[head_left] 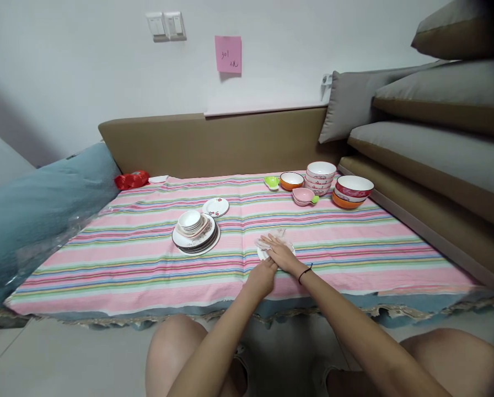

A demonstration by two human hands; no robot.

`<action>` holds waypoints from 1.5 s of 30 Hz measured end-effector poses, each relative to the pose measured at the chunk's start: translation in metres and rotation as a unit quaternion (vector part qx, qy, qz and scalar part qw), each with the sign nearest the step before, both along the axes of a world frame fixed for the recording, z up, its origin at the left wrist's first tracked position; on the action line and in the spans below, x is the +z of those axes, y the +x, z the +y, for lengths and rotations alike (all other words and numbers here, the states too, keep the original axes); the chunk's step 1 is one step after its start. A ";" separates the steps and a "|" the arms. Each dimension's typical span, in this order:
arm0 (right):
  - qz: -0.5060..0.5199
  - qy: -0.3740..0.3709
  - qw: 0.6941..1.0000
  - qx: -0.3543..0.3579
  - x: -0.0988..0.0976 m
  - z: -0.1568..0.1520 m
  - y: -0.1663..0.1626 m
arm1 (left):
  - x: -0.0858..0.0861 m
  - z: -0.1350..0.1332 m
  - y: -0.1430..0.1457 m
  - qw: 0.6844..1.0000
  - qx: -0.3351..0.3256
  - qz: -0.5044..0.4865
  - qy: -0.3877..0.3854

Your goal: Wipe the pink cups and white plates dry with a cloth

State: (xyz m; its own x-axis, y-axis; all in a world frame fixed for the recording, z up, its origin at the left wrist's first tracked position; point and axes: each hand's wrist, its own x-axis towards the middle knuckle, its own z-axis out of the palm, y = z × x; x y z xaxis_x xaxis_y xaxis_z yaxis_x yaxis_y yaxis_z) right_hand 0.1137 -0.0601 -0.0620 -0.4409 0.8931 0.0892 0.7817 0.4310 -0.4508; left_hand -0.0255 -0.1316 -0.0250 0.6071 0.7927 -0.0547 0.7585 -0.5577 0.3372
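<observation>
1. A small white plate [262,254] lies on a striped tablecloth [139,264], near the edge closest to the seated person, mostly covered by a thin whitish wipe [289,241].
2. The right hand [280,256], a dark band [305,273] at its wrist, lies flat on the wipe, fingers extended; the left hand [262,277] meets the near rim, fingers bent, though whether they pinch it cannot be told.
3. Left of the hands, well apart, stand stacked plates [197,246] topped by small white bowls [190,219], with a flowered plate [216,207] just beyond.
4. Farther right wait white-and-red bowls [320,186], an orange bowl [291,181], pink bowls [302,196] and a green dish [272,182].
5. Uneven pressure could tip the plate or skid it across the loose fabric; a weak left hold would likely be the cause. The wipe might bunch or tear under rubbing.
6. Hidden: the plate's centre and the left fingertips. Hard to make out: the wipe's material and the clear plastic [71,229] at left. The cushions [441,143] run out of frame.
</observation>
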 end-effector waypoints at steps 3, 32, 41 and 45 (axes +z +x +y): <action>-0.002 -0.001 1.000 0.006 0.001 -0.002 0.002 | 0.000 0.000 0.002 0.999 0.034 0.002 0.009; -0.026 0.030 0.996 0.080 0.007 -0.080 0.046 | 0.000 0.018 -0.001 0.988 0.146 0.053 -0.001; -0.035 0.012 0.998 0.043 0.011 -0.061 0.073 | -0.004 0.017 0.000 0.988 0.139 0.073 -0.003; 0.011 -0.022 0.983 0.182 0.018 -0.060 0.082 | -0.004 0.020 -0.003 0.987 0.144 0.065 -0.001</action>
